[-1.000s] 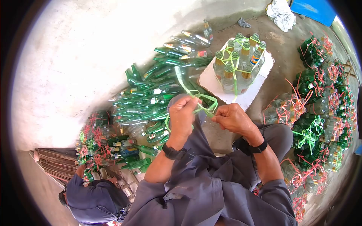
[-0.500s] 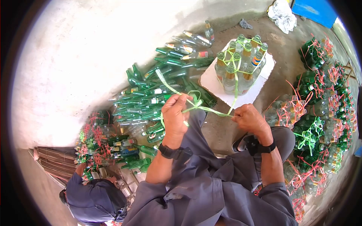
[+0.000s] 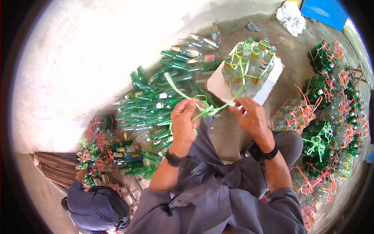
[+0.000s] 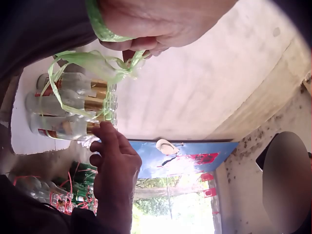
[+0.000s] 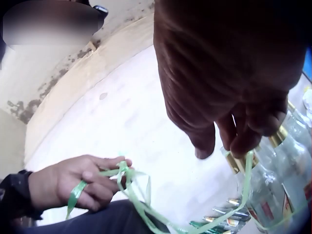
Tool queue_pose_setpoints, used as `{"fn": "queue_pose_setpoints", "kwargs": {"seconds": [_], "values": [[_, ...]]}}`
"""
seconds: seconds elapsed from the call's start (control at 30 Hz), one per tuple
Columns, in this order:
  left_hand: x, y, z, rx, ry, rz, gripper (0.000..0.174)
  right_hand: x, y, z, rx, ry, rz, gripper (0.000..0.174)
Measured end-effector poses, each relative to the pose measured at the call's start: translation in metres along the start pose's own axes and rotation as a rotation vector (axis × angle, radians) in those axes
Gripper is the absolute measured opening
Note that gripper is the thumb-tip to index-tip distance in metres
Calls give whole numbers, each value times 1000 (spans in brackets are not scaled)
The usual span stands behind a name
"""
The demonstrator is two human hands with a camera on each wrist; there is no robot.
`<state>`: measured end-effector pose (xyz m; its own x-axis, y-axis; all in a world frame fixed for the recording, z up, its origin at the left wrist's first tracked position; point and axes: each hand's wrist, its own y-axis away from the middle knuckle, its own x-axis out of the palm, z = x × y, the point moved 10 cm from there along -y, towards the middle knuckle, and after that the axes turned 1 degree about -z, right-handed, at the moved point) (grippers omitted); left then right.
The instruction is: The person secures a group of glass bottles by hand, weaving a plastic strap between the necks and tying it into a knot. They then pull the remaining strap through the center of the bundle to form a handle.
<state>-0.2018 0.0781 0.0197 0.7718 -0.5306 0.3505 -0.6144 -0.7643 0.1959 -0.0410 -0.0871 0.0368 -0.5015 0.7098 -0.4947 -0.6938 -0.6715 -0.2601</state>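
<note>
My left hand (image 3: 183, 123) pinches a light green plastic ribbon (image 3: 206, 112), which is looped and bunched beside its fingers; one flat tail sticks up past the hand. From the bunch, the ribbon runs across to a cluster of clear glass bottles (image 3: 254, 84), standing upright and laced around their necks with the same ribbon. My right hand (image 3: 251, 117) is in front of this cluster, fingers bent and thumb apart from them. In the right wrist view, the ribbon (image 5: 247, 180) passes right at its fingertips.
Under the cluster lies a white board (image 3: 220, 84). Loose green bottles (image 3: 144, 105) are heaped at left; tied bottle bundles (image 3: 331, 117) stand at right. Another person (image 3: 99, 206) bends at lower left, near a stack of thin brown strips (image 3: 58, 167). A pale wall (image 3: 85, 58) rises behind.
My right hand first drew the ribbon out to the right, then came back left and up with its fingers loosened. The left hand keeps its hold; the ribbon's loops have bunched together.
</note>
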Motion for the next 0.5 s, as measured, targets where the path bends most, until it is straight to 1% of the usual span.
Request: {"fn": "queue_pose_setpoints", "kwargs": {"seconds": [0.03,0.07,0.1,0.17,0.2,0.23,0.3,0.33,0.4,0.43,0.5], "values": [[1,0,0,-5,-6,-8,20,10,3,4,-33,-160,35,25],[1,0,1,-10,-12,-16,21,24,8,2,-17,-253,86,26],[1,0,2,-11,-14,-14,21,32,11,2,-16,-253,83,26],[4,0,7,-38,28,18,21,54,17,14,-66,-317,217,29],[4,0,9,-40,27,19,21,62,19,15,-46,-274,297,35],[5,0,13,-71,61,20,22,64,19,17,-45,-274,295,35],[6,2,17,-103,95,21,22,59,16,19,-35,-351,182,34],[8,4,20,-125,111,41,22,58,15,19,-35,-351,181,34],[11,7,24,-149,126,64,22,77,19,4,197,-411,386,30],[12,8,27,-157,134,71,21,77,20,3,198,-410,384,30],[13,10,30,-164,143,78,20,80,21,5,176,-515,356,27]]}}
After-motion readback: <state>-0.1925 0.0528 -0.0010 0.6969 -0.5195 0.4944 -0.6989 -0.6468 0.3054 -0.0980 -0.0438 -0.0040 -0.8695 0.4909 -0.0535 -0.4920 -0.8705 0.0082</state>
